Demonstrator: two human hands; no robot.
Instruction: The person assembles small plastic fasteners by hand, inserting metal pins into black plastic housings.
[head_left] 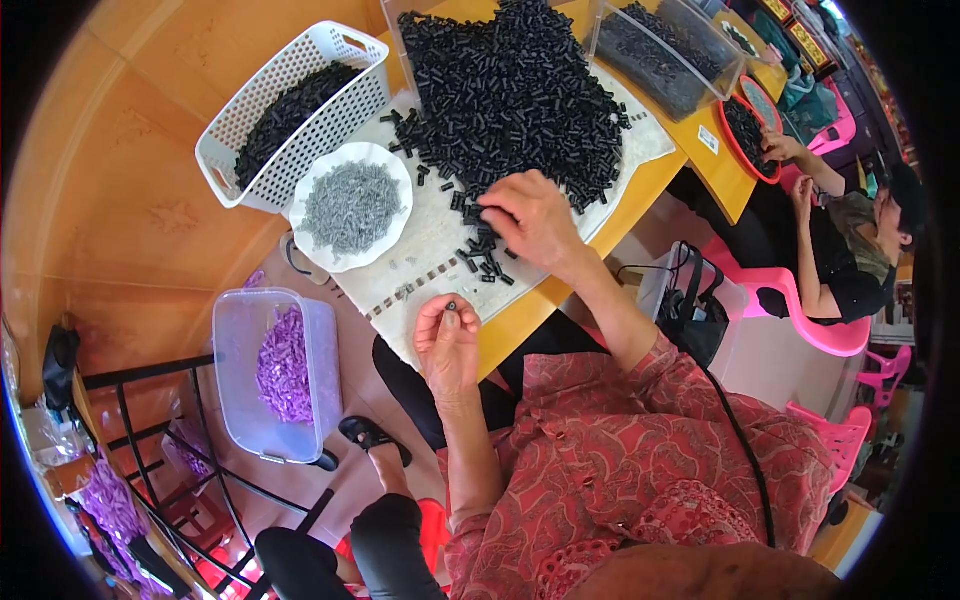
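Observation:
My left hand (447,350) is raised over the near edge of the white cloth, its thumb and fingertips pinching a small black tube-shaped piece (452,307) with its round end facing up. Beyond it, my right hand (538,222) reaches down to the near edge of a large heap of short black tube pieces (510,90). Its fingers are curled together among loose pieces; whatever they grip is hidden. Several loose black pieces (484,262) lie just below that hand. A white scalloped plate (302,200) of small clear-grey pieces (352,207) stands to the left.
Behind the plate is a white perforated basket (300,130) of black pieces. A clear bin (235,400) with purple packets stands on the floor at left. Another clear box (670,60) sits at the far right. A co-worker (850,250) handles pieces in a red tray (748,140).

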